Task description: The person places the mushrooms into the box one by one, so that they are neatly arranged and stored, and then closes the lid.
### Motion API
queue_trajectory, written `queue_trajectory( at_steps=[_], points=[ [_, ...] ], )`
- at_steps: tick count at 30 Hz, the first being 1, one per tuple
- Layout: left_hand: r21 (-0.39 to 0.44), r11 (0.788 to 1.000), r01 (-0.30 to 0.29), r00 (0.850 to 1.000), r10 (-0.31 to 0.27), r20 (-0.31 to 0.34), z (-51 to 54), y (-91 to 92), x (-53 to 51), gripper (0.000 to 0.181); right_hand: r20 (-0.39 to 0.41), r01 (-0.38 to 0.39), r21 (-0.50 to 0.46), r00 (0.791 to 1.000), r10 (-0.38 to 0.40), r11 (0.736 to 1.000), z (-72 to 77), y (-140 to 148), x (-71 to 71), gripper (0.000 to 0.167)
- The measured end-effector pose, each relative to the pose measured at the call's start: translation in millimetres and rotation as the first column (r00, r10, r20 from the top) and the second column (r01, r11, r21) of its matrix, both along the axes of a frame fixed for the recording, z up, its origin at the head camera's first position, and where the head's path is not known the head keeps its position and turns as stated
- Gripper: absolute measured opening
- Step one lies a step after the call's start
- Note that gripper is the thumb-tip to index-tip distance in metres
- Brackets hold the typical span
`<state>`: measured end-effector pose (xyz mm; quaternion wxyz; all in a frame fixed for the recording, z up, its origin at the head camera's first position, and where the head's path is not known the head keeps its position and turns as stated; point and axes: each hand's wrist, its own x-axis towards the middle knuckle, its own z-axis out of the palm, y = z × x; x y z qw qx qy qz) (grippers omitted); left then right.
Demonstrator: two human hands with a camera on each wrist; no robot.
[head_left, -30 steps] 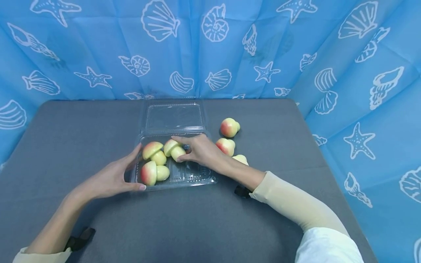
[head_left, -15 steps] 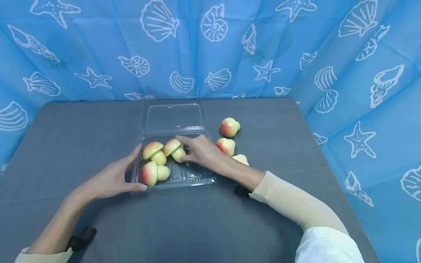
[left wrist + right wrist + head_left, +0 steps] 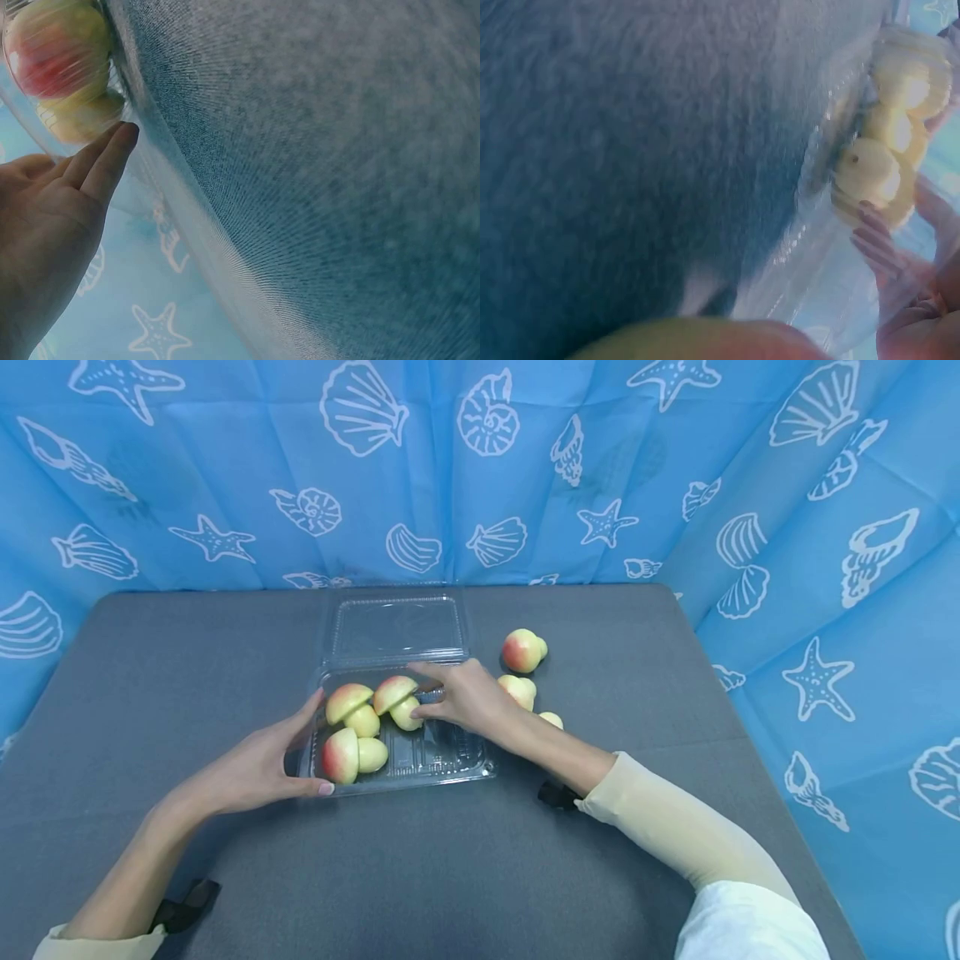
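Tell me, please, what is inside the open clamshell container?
Three yellow, red-blushed mushroom-shaped pieces: two side by side farther back, one in front at the left. The right hand covers the container's far right corner, so I cannot see what lies beneath it.

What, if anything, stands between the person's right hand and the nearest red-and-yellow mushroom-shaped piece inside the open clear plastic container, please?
Nothing visible: in the head view, the right hand has its thumb tip right at the stem of that piece.

mushroom shapes (image 3: 352,756) are red-tinged yellow, the table (image 3: 420,868) grey, the curtain (image 3: 442,468) blue with white shells (image 3: 365,412)
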<state>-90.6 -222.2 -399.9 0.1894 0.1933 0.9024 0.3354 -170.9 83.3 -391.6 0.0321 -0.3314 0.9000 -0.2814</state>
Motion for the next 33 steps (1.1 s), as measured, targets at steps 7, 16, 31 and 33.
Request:
queue_trajectory(
  at_steps=[7, 16, 31, 33],
  points=[
    [-0.006, 1.0, 0.002, 1.0, -0.002, 0.0, 1.0, -0.4, 0.1, 0.124, 0.084, -0.017, -0.149, 0.996, 0.03, 0.989, 3.3, 14.2, -5.4, 0.061],
    [-0.01, 1.0, -0.004, 1.0, 0.004, 0.007, 1.3, 0.2, -1.2, 0.125, 0.074, -0.084, -0.257, 0.992, 0.106, 0.963, 11.3, 38.0, -10.6, 0.052],
    [0.003, 1.0, -0.002, 1.0, 0.002, 0.005, -0.4, -0.5, -0.6, 0.125, 0.131, -0.027, -0.364, 0.988, 0.08, 0.931, 14.7, 79.5, -5.3, 0.046],
    [-0.001, 1.0, -0.003, 1.0, 0.003, 0.003, -0.7, -0.4, -0.4, 0.125, 0.122, -0.025, -0.347, 0.99, 0.072, 0.937, 14.0, 84.8, -4.0, 0.045]
  ],
)
